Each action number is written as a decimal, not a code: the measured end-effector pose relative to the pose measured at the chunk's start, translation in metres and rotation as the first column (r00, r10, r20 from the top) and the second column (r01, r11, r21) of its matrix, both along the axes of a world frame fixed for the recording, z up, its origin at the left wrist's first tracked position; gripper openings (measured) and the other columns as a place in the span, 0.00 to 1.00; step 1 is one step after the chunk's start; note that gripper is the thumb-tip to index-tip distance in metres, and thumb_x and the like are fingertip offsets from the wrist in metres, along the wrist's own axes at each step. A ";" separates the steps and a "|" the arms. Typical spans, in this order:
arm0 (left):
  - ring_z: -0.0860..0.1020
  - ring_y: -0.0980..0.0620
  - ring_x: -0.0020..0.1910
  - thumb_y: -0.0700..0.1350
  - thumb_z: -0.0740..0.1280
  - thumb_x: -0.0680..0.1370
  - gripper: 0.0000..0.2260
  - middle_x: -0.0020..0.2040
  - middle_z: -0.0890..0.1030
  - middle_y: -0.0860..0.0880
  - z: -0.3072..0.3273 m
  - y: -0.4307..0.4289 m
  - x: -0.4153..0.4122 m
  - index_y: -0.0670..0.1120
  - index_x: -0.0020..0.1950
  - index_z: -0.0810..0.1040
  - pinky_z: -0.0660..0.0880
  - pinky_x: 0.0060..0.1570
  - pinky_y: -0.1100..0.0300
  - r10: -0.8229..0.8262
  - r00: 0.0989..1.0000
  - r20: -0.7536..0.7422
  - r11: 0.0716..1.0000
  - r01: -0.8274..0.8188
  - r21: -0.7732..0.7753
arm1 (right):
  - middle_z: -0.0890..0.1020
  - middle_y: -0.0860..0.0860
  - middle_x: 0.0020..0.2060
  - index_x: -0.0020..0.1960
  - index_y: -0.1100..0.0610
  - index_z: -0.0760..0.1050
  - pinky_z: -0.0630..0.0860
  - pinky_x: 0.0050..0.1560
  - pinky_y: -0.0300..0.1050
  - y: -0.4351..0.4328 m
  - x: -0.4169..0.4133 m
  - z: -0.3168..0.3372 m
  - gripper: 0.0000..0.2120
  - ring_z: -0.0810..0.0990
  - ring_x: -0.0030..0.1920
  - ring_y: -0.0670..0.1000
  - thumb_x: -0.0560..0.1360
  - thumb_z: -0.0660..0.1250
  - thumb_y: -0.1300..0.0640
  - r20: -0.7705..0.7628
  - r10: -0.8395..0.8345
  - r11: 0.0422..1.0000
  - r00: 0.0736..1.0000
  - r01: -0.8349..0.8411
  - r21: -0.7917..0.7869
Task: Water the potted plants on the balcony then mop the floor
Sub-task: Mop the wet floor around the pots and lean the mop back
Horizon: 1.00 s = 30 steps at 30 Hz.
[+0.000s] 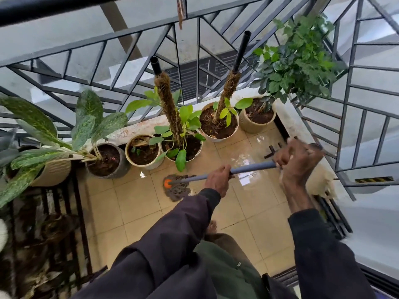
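This is a small home balcony, high up a building: grey metal railing point(86, 43) all round, wet beige floor tiles point(138, 203), and round pots of green plants point(143, 153) along a pale ledge point(138, 128).

One head-worn camera looks steeply down and forward onto the tiled balcony floor point(138, 203), close over the person's own sleeves point(168, 244) at the lower edge. Its wide lens bows the railing point(86, 43) across the top, with the row of pots point(224, 135) at mid-distance below it.

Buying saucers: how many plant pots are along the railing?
6, left to right: ribbed pot, grey pot, cream pot, first pole pot, second pole pot, corner pot. Leaves may hide more.
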State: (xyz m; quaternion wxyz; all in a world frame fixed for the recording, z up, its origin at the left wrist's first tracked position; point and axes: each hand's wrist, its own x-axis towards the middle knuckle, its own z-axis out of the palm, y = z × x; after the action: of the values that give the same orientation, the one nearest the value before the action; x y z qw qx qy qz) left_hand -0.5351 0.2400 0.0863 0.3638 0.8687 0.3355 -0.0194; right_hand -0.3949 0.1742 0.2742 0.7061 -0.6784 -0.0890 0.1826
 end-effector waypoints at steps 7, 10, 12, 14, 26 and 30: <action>0.80 0.39 0.47 0.43 0.64 0.83 0.08 0.53 0.80 0.41 0.003 -0.023 -0.060 0.42 0.61 0.74 0.78 0.44 0.44 0.047 0.999 0.027 0.996 -0.049 0.072 | 0.64 0.48 0.19 0.27 0.56 0.64 0.65 0.32 0.39 -0.026 -0.052 -0.004 0.18 0.61 0.20 0.47 0.74 0.59 0.68 -0.001 0.102 0.985 0.995 -0.101 0.141; 0.80 0.39 0.41 0.42 0.64 0.83 0.06 0.49 0.80 0.41 0.024 -0.020 -0.062 0.42 0.59 0.74 0.77 0.37 0.45 0.057 0.990 0.127 0.988 -0.075 0.136 | 0.64 0.46 0.19 0.26 0.53 0.66 0.64 0.31 0.39 -0.022 -0.065 0.023 0.22 0.60 0.19 0.47 0.76 0.59 0.69 0.047 0.150 0.953 0.987 -0.158 0.260; 0.79 0.40 0.38 0.44 0.63 0.84 0.05 0.46 0.80 0.42 0.037 -0.016 -0.062 0.43 0.56 0.73 0.76 0.33 0.46 0.083 0.978 0.190 0.974 -0.120 0.190 | 0.64 0.44 0.19 0.26 0.47 0.68 0.62 0.30 0.39 -0.017 -0.074 0.042 0.24 0.60 0.19 0.47 0.75 0.60 0.67 0.125 0.192 0.919 0.973 -0.223 0.325; 0.78 0.42 0.36 0.47 0.60 0.84 0.08 0.44 0.79 0.44 0.042 -0.010 -0.064 0.44 0.55 0.73 0.76 0.33 0.46 0.093 0.969 0.228 0.958 -0.149 0.244 | 0.64 0.43 0.20 0.26 0.46 0.68 0.61 0.30 0.40 -0.012 -0.084 0.053 0.22 0.60 0.19 0.47 0.74 0.59 0.66 0.193 0.232 0.887 0.953 -0.289 0.359; 0.79 0.35 0.58 0.38 0.62 0.84 0.16 0.64 0.77 0.36 0.012 0.041 -0.122 0.38 0.72 0.71 0.77 0.60 0.40 0.238 0.961 0.143 0.971 -0.239 -0.011 | 0.70 0.51 0.22 0.29 0.55 0.71 0.69 0.26 0.41 0.016 -0.170 0.006 0.21 0.69 0.21 0.53 0.80 0.62 0.65 0.353 0.308 0.938 0.884 -0.343 0.041; 0.79 0.36 0.55 0.40 0.62 0.84 0.10 0.58 0.79 0.38 0.022 0.054 -0.111 0.40 0.64 0.74 0.77 0.56 0.43 0.251 0.961 0.117 0.967 -0.244 -0.077 | 0.69 0.46 0.21 0.28 0.52 0.68 0.69 0.27 0.39 0.038 -0.163 0.017 0.23 0.67 0.21 0.48 0.80 0.61 0.66 0.286 0.250 0.960 0.925 -0.275 0.051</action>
State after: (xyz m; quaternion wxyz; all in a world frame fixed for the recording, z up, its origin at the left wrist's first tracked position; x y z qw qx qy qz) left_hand -0.6464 0.2945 0.1087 0.4104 0.8078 0.4172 0.0706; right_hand -0.5582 0.2127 0.2917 0.6857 -0.6468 -0.2847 0.1747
